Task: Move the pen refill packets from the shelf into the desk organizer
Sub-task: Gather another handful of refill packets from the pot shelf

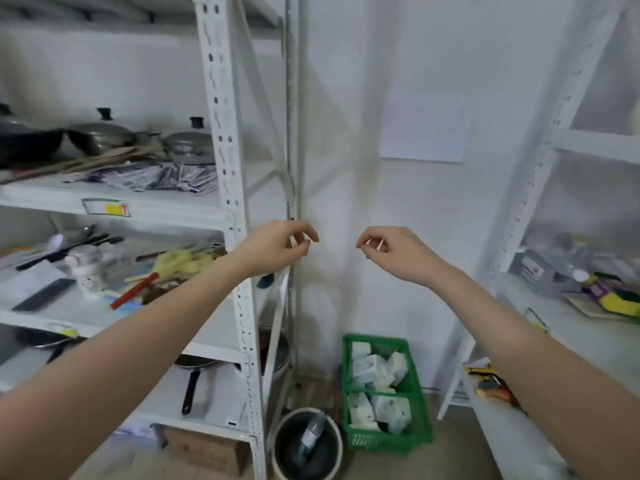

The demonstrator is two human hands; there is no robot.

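Both hands, left (277,245) and right (384,249), are hovering empty with fingers loosely curled while the refill packets (156,177) are lying on the left shelf (145,206), likely best reached by swinging left first.

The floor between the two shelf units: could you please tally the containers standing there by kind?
Green crate: 1
Dark round bucket: 1
Cardboard box: 1
Total: 3
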